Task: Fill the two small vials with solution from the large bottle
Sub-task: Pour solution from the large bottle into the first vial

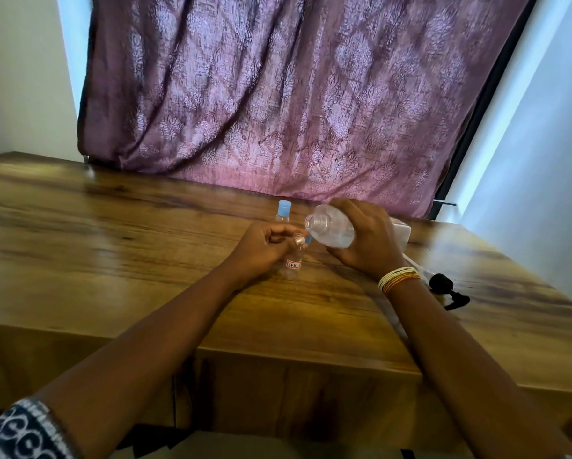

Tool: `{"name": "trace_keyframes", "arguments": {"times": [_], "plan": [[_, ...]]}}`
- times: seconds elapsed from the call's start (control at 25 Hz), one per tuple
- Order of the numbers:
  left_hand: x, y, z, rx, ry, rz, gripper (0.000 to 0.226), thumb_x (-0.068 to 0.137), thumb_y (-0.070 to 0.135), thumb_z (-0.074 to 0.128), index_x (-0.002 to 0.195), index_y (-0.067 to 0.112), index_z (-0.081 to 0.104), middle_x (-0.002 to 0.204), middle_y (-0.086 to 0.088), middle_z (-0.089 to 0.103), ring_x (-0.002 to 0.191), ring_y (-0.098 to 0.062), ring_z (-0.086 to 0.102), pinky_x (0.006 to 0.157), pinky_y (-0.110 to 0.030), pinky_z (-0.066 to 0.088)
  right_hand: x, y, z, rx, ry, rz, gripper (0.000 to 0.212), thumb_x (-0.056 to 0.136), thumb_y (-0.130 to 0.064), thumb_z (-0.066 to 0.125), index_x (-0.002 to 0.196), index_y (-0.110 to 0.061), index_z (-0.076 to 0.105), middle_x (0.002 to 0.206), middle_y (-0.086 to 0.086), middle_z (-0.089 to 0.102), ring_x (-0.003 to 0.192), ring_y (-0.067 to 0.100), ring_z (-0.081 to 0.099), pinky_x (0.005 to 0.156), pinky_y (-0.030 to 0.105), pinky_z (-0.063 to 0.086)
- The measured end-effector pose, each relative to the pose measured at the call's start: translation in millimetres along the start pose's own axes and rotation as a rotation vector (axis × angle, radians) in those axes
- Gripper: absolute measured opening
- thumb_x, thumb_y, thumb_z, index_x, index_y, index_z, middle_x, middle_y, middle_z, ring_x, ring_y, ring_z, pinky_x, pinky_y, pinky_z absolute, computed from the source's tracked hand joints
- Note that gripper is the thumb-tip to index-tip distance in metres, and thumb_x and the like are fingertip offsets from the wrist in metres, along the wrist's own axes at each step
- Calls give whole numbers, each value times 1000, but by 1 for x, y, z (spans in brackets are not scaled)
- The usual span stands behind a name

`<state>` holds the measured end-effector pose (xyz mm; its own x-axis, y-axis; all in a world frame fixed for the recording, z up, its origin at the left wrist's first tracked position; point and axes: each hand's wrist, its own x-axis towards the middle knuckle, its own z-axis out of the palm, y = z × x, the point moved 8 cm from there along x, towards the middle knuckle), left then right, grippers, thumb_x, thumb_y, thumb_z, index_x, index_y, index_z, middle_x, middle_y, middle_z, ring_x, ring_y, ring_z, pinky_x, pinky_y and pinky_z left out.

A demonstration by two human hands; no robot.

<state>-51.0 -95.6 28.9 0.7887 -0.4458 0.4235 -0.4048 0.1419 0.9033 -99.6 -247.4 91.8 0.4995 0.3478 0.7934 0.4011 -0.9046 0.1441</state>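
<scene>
The right hand (364,236) grips the large bottle (332,228) around its body and holds it tipped on its side above the desk (145,243), open mouth pointing left and down toward the open vial (294,260). Clear liquid lies along the bottle's lower side. The left hand (261,250) curls its fingers round the vial near its neck; the vial stands on the desk, tilted a little, with a small label reading "7B" on its front. The bottle's mouth is just beside the vial's opening. A bit of blue shows between the two, too hidden to identify. The second vial (283,215), with a blue cap on, stands upright just behind the left hand. A black pump head (443,286) with its tube lies on the desk to the right, near the right wrist, which wears bangles (399,278). A purple curtain (294,94) hangs behind the desk.
</scene>
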Motion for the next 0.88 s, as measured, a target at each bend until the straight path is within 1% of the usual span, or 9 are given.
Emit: {"name": "trace_keyframes", "arguments": {"times": [0.04, 0.16, 0.2, 0.28, 0.4, 0.44, 0.56, 0.76, 0.88], "plan": [[-1, 1, 0, 2, 2, 3, 17, 87, 7, 64, 102, 11, 71, 99, -14, 73, 91, -24, 70, 83, -36, 57, 0, -1, -1, -9, 7, -7, 53, 70, -41, 77, 113, -13, 63, 106, 3, 70, 92, 24, 66, 81, 40, 50], [-1, 1, 0, 7, -5, 2, 18, 87, 7, 64, 104, 6, 70, 102, -20, 72, 93, -31, 69, 82, -38, 57, 1, -5, -3, -62, 13, -26, 49, 73, -41, 73, 113, -14, 64, 107, 2, 70, 96, 23, 65, 82, 38, 46], [-1, 2, 1, 13, -7, 6, 18, 87, 6, 63, 104, 5, 69, 102, -21, 72, 93, -31, 69, 81, -36, 57, 2, -6, -3, -84, 14, -33, 48, 74, -41, 72, 113, -14, 64, 106, 2, 70, 96, 22, 64, 82, 37, 44], [-2, 5, 2, 22, -8, 12, 18, 88, 5, 62, 104, 7, 69, 100, -19, 72, 90, -26, 69, 78, -32, 57, 2, -7, -4, -106, 17, -42, 47, 75, -41, 70, 114, -15, 64, 106, 0, 69, 97, 22, 63, 82, 35, 40], [-2, 5, 2, 21, -17, 26, 19, 88, 4, 61, 102, 12, 69, 97, -12, 72, 89, -20, 69, 80, -31, 56, 1, -6, -3, -131, 20, -48, 48, 75, -40, 70, 115, -16, 63, 108, 0, 69, 99, 22, 63, 83, 35, 38], [-2, 4, 1, 29, -17, 23, 19, 88, 4, 61, 103, 12, 70, 98, -11, 73, 90, -20, 69, 81, -32, 57, 1, -6, -2, -144, 21, -51, 48, 75, -40, 70, 115, -15, 63, 109, 1, 69, 99, 22, 63, 84, 35, 38], [-1, -1, -1, 29, -15, -5, 19, 89, 5, 60, 106, 6, 69, 102, -16, 72, 91, -22, 70, 80, -37, 58, 2, -6, 1, -166, 15, -55, 49, 75, -39, 70, 117, -15, 62, 112, 1, 68, 102, 24, 63, 85, 37, 39], [-2, 0, 1, 25, -17, -20, 18, 90, 6, 60, 105, 3, 69, 100, -16, 72, 88, -18, 69, 78, -31, 58, 2, -7, 2, -186, 17, -58, 48, 76, -39, 68, 118, -15, 63, 113, 2, 68, 101, 24, 62, 85, 40, 42], [-2, -2, 0, 25, -10, -45, 18, 89, 6, 61, 105, 5, 69, 102, -15, 72, 91, -20, 69, 82, -35, 57, 2, -7, 4, -197, 7, -59, 49, 76, -39, 69, 119, -16, 62, 114, 2, 67, 102, 24, 62, 86, 40, 42]]}}
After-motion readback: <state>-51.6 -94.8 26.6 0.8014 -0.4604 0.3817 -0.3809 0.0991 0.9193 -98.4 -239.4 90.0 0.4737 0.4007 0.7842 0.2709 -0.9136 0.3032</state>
